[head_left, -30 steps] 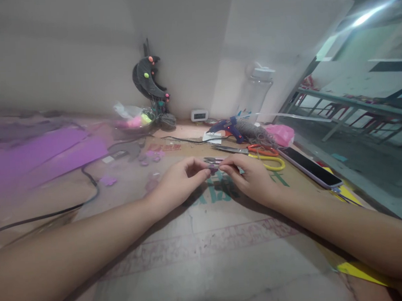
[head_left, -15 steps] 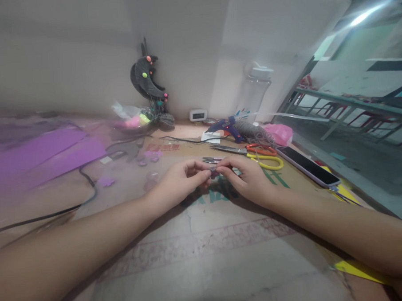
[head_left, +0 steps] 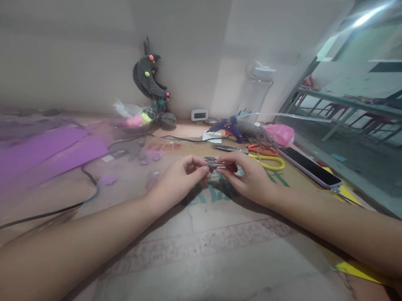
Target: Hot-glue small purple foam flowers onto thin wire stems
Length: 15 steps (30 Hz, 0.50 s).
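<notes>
My left hand (head_left: 191, 172) pinches a small purple piece (head_left: 211, 167) between thumb and fingertips, just above the cardboard. My right hand (head_left: 243, 173) is close beside it on the right, thumb and index finger slightly apart with nothing visibly gripped. A small pair of metal-bladed snips (head_left: 210, 160) lies behind the fingertips, and a dark red part shows through the gap of my right hand. Orange and yellow-handled scissors (head_left: 264, 162) rest just beyond my right hand. Purple flower cutouts (head_left: 152, 156) lie to the left, with another purple cutout (head_left: 107, 179) farther left.
Purple sheets (head_left: 54, 152) cover the left side. A blue glue gun (head_left: 232, 128), grey yarn (head_left: 253, 132), a clear bottle (head_left: 256, 92) and a small digital clock (head_left: 199, 115) stand at the back. A phone (head_left: 310, 167) lies right. A dark crescent ornament (head_left: 147, 77) is against the wall.
My right thumb and index finger have parted and drawn slightly away from the purple piece, which stays in my left hand. The view has shifted a little.
</notes>
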Tool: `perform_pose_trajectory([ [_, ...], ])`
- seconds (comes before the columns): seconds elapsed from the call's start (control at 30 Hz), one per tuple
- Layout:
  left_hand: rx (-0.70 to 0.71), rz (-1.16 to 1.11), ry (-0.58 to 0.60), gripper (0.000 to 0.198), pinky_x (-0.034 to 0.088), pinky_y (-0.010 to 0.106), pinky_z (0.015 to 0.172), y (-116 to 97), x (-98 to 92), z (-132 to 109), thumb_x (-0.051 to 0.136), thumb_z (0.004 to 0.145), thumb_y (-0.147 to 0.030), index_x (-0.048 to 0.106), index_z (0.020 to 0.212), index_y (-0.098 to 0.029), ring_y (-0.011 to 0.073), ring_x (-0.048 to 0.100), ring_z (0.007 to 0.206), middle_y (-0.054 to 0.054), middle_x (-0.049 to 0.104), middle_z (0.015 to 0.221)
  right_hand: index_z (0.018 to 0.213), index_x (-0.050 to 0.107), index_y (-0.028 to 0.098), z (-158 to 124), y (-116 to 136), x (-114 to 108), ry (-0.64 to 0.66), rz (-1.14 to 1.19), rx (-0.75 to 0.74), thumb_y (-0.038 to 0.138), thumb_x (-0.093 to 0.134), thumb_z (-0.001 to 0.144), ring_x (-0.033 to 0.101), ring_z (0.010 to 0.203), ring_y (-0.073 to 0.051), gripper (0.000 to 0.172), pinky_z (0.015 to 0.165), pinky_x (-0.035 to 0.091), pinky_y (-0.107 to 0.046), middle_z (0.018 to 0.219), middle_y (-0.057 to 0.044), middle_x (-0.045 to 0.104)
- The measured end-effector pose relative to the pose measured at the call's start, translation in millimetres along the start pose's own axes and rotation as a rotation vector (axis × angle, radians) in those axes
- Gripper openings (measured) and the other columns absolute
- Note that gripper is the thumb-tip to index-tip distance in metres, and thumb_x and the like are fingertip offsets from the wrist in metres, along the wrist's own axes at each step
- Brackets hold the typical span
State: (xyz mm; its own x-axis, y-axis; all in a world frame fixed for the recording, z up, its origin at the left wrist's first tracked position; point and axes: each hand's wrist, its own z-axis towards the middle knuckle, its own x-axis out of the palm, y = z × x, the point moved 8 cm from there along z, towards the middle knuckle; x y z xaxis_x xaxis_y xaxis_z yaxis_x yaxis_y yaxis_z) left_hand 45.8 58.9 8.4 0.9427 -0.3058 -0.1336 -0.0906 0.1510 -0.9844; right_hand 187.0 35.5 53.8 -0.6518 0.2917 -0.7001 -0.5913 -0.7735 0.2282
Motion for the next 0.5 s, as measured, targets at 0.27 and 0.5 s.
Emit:
perform_pose_trajectory([
  [0.27, 0.002, 0.004, -0.001, 0.015, 0.049, 0.027, 0.066, -1.1, 0.3, 1.3, 0.061, 0.085, -0.032, 0.058, 0.085, -0.017, 0.0141, 0.065, 0.070, 0.002, 0.067, 0.078, 0.087, 0.064, 0.020, 1.5, -0.7, 0.3, 0.036, -0.014, 0.026, 0.028, 0.056, 0.093, 0.059, 0.066, -0.015, 0.012, 0.062, 0.044, -0.026, 0.075, -0.003, 0.067],
  [0.5, -0.010, -0.049, 0.007, 0.016, 0.049, 0.028, 0.068, -0.3, -0.1, 1.0, 0.063, 0.085, -0.032, 0.058, 0.085, -0.017, 0.0139, 0.066, 0.070, 0.003, 0.069, 0.080, 0.083, 0.064, 0.018, 5.0, -8.1, 6.2, 0.090, 0.121, 0.223, 0.025, 0.056, 0.091, 0.063, 0.069, -0.015, 0.013, 0.065, 0.047, -0.025, 0.077, -0.002, 0.070],
])
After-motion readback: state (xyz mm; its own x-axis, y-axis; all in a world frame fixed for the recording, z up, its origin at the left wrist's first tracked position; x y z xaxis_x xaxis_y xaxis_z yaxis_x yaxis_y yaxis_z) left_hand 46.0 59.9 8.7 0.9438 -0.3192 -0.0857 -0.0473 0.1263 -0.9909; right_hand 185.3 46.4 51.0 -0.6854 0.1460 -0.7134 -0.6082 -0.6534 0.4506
